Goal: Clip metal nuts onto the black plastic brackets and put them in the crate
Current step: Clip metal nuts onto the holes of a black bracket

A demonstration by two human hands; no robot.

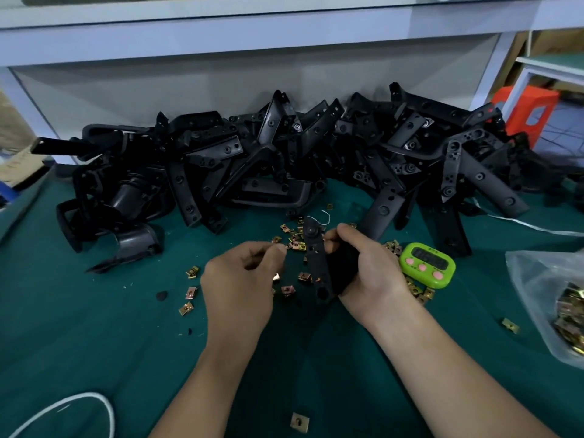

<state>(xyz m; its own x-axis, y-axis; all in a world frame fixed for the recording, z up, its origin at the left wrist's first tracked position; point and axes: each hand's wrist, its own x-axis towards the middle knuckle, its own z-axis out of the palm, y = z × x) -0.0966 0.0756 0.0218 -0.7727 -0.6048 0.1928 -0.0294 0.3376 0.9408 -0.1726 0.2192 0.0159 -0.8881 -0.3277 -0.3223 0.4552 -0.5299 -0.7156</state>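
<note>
A green mat [94, 311] is covering the worktable; a pale shelf frame [252, 33] is spanning 12 o'clock, an orange stool [524, 112] standing at 2 o'clock.

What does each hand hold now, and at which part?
Right hand grips a black bracket around its middle. Left hand: fingers curled, contents cannot be told.

plastic bag [537, 279] cut off by right edge; left hand [240, 279] pinch contents unclear.
</note>
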